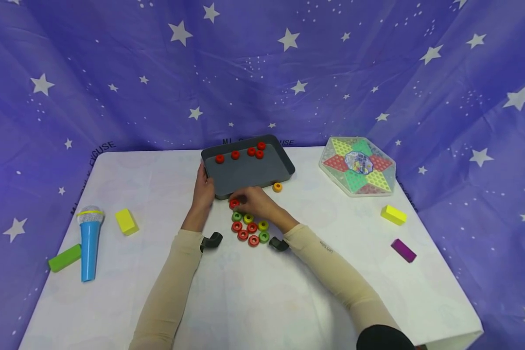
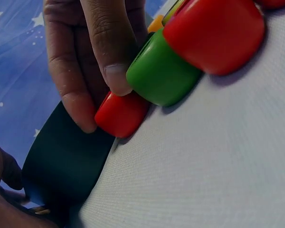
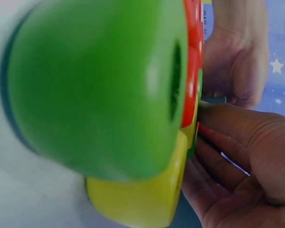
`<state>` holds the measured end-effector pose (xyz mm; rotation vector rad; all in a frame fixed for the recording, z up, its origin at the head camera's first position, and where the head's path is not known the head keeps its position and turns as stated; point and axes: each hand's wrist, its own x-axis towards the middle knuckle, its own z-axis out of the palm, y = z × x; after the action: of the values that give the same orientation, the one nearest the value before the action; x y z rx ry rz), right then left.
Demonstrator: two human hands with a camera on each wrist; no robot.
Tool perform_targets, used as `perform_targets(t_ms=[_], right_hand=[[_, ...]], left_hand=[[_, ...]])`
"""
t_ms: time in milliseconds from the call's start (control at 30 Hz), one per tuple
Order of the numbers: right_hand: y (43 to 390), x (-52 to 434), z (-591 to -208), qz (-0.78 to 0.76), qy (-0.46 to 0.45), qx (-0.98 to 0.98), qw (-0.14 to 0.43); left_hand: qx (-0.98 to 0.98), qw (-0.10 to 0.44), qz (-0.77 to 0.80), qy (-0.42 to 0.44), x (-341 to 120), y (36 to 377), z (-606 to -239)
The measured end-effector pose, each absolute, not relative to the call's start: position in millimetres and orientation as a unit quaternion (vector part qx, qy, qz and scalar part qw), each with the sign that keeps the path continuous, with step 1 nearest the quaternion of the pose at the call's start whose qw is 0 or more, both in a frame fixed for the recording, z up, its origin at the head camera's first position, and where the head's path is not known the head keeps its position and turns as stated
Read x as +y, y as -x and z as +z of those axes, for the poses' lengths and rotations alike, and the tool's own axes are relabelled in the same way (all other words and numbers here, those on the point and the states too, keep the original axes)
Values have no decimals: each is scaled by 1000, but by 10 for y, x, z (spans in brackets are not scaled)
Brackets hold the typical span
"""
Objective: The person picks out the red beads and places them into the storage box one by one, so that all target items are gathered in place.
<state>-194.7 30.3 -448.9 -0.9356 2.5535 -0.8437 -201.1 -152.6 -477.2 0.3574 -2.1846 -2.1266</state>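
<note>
- Left: mic (image 1: 89,245) near table (image 1: 245,296) edge.
- Left hand (image 1: 204,192): grips tray (image 1: 253,172) by left wall, thumb at rim.
- Tray, far middle: five red rings (image 1: 235,155) toward far side; far rim at table's far edge.
- Right hand (image 1: 255,201), apart from left: pinches one red ring (image 1: 233,204) just outside tray's near wall. Eight loose rings (image 1: 252,225) lie nearer.
- Far right: box (image 1: 358,163), contents unclear; white cloth between it and tray.

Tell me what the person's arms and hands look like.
The left sleeve and right sleeve are long and beige, the right bearing small dark lettering. A black piece juts from each wrist. The left hand and right hand wear no gloves.
</note>
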Motion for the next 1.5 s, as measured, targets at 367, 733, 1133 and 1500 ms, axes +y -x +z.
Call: perform_targets(t_ms=[367,733,1133,1500], right_hand=[[1930,284,-4524,-300,363,868,156],[1949,368,-4320,-358,376,848,111],[2231,438,-4158,-408,334,844,93],[2681,492,-4276,-410,250,868,125]], left_hand=[[-710,29,-694,-119,-1522,1990,-4768],[-708,39,-697,-108,-1529,2006,-4754],[-713,38,-690,-116,-1509,2006,-4710],[-715,27,-687,-125,-1511,1998,-4758]])
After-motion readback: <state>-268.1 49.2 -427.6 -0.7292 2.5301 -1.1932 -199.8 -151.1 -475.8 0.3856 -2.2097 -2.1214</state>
